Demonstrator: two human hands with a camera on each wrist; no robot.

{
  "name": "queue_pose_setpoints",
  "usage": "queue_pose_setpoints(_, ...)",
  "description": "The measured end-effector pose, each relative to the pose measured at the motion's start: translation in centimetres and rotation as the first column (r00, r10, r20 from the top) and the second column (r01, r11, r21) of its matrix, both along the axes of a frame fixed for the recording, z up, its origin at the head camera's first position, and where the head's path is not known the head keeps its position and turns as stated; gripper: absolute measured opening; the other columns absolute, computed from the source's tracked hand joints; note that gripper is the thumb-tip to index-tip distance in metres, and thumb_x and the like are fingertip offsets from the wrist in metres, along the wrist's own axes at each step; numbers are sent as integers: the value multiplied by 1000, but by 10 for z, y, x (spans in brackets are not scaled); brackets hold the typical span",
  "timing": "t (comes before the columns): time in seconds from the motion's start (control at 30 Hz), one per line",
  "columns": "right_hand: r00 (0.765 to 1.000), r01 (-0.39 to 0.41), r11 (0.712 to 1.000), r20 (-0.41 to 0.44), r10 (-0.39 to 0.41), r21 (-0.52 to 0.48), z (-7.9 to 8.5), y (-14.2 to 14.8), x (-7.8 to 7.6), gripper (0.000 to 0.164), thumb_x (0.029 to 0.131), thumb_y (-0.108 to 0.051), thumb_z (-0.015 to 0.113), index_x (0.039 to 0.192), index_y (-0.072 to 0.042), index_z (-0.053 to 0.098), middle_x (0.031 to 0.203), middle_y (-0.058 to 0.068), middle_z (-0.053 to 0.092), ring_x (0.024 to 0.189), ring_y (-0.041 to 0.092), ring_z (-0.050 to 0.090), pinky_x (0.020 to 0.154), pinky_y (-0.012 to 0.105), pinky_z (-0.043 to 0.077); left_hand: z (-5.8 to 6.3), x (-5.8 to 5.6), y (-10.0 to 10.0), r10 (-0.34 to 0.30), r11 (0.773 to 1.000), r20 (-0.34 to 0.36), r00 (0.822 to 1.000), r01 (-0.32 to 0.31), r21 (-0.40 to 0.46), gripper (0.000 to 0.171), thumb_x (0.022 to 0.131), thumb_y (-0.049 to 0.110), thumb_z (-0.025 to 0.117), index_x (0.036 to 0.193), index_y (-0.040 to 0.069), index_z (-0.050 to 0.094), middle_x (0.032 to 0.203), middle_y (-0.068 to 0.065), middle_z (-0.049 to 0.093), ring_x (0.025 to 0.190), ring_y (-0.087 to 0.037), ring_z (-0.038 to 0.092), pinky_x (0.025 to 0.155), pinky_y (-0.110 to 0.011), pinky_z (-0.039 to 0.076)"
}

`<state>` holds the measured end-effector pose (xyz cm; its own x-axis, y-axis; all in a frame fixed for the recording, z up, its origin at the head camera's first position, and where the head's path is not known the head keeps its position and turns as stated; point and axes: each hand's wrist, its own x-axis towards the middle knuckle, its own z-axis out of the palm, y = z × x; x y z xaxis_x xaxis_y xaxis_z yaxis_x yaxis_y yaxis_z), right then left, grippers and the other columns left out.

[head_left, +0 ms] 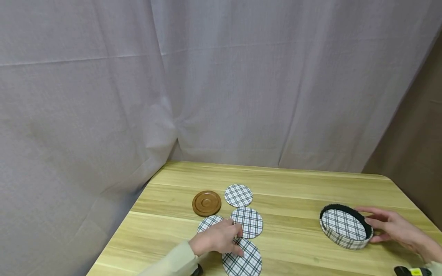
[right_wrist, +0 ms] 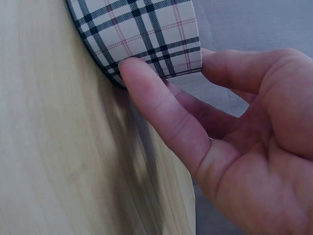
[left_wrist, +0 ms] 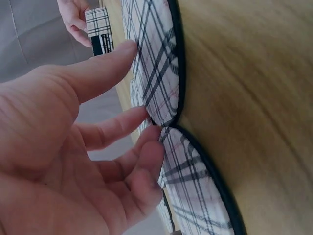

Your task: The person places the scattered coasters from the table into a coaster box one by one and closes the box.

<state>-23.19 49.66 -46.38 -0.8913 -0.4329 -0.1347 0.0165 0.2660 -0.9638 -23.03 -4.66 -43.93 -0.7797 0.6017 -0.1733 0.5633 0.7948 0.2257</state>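
Four fingers and thumb of my left hand [head_left: 221,235] reach down among round plaid coasters, seen close in the left wrist view. The thumb tip meets one coaster [left_wrist: 156,68], and other fingertips touch near where it meets a second coaster [left_wrist: 190,176]. In the head view, a coaster [head_left: 246,264] lies below the hand, another [head_left: 250,222] at its right, and one [head_left: 208,221] is partly covered by it. My right hand [head_left: 390,226] holds the side of a round plaid coaster holder [head_left: 345,242], with a plaid coaster [head_left: 343,223] inside.
A round brown wooden coaster [head_left: 206,203] and another plaid coaster [head_left: 238,195] lie farther back on the wooden table [head_left: 293,199]. Grey curtains [head_left: 241,96] hang behind the table and along its left side.
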Motion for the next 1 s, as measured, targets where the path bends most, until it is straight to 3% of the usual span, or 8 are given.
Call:
queue_pose_setpoints(0.2, 1000, 20, 999, 9, -21, 27, 1, -2, 0, 48, 106, -11, 41, 134, -48, 52, 112, -21, 63, 93, 16, 68, 74, 39, 60, -2, 1, 3, 44, 999, -4, 999, -44, -13, 51, 67, 62, 79, 97, 25, 59, 92, 8, 53, 86, -8, 48, 73, -25, 46)
queue_pose_setpoints(0.5, 1000, 13, 1000, 17, -13, 16, 1, -2, 1, 48, 106, -10, 39, 132, -48, 54, 112, -22, 64, 95, 12, 67, 73, 38, 60, -2, -3, 10, 46, 996, -19, 999, -47, -70, 48, 65, 61, 81, 74, 20, 58, 79, 8, 50, 75, -9, 43, 65, -23, 40)
queue_pose_setpoints(0.7, 999, 26, 999, 25, -27, 27, 1, -1, 1, 47, 106, -11, 40, 131, -49, 54, 112, -22, 63, 95, 13, 67, 74, 39, 60, 0, -5, 12, 82, 994, 24, 996, -80, -77, 50, 64, 61, 81, 81, 19, 61, 83, 8, 51, 76, -9, 44, 65, -24, 42)
queue_pose_setpoints(1.0, 999, 30, 999, 23, -31, 34, 0, -1, 1, 47, 106, -11, 41, 131, -49, 54, 111, -20, 63, 95, 15, 68, 75, 40, 60, 1, -5, 13, 45, 997, 46, 998, -42, -64, 54, 65, 61, 81, 88, 19, 56, 79, 9, 53, 72, -8, 48, 61, -23, 43)
